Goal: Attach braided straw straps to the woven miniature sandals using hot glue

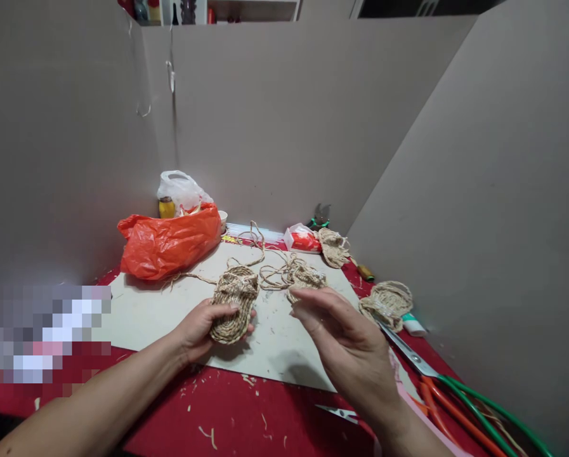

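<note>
My left hand (203, 327) grips a small woven straw slipper (235, 308), thumb across its top and fingers beneath. The slipper has a coiled braided sole and a strap at its far end. To its right, my right hand (348, 336) is raised above the board, apart from the slipper. Its fingers are loosely bent, with a narrow gap between thumb and forefinger, and I see nothing held there. Partly behind that hand lies another woven straw piece (307, 274) beside loose straw cord (275, 274).
A pale board (170, 317) covers part of the red cloth (227, 412). Large scissors (420, 362) lie at right near woven slippers (389, 303) (334, 247). Farther back are an orange plastic bag (170, 244), a tissue pack (303, 239) and pliers (321, 217). Grey panels (284, 114) enclose the table.
</note>
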A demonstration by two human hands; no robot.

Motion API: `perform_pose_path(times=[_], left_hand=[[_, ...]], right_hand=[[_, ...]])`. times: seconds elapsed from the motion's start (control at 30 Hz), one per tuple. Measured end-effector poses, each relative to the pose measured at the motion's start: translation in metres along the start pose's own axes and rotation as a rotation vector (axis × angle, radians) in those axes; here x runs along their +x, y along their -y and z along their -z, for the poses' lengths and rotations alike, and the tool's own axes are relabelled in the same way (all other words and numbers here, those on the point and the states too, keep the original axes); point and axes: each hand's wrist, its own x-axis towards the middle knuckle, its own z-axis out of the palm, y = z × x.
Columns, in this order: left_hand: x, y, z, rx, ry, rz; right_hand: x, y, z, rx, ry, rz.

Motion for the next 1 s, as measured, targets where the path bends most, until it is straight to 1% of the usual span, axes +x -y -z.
perform_pose_path(times=[0.13,0.23,0.33,0.4,0.53,0.6,0.7,0.8,0.87,1.0], left_hand=[[0.002,0.007,0.000,0.088,-0.045,-0.067],[0.002,0.012,-0.001,0.131,-0.046,-0.108],[0.002,0.017,-0.002,0.171,-0.050,-0.139],[0.001,0.018,-0.003,0.179,-0.074,-0.151],[0.000,0.016,-0.006,0.146,-0.097,-0.139],[-0.001,0.015,-0.007,0.126,-0.087,-0.122],[-0.001,0.014,-0.007,0.088,-0.079,-0.094],[0.000,0.016,-0.006,0.063,-0.079,-0.097],[0.001,0.018,-0.005,0.054,-0.086,-0.113],[0.002,0.016,-0.005,0.000,-0.128,-0.137]], right_hand=[[-0.002,-0.011,-0.004,0.032,0.032,-0.052],[-0.005,-0.020,-0.008,0.028,0.074,-0.074],[-0.009,-0.022,-0.012,0.017,0.099,-0.045],[-0.012,-0.022,-0.013,0.010,0.112,-0.016],[-0.017,-0.023,-0.014,-0.011,0.122,-0.004],[-0.018,-0.025,-0.014,-0.024,0.118,-0.038],[-0.018,-0.028,-0.014,-0.017,0.106,-0.131],[-0.017,-0.029,-0.014,-0.004,0.151,-0.182],[-0.017,-0.027,-0.015,-0.020,0.214,-0.157],[-0.021,-0.021,-0.015,-0.085,0.313,-0.051]])
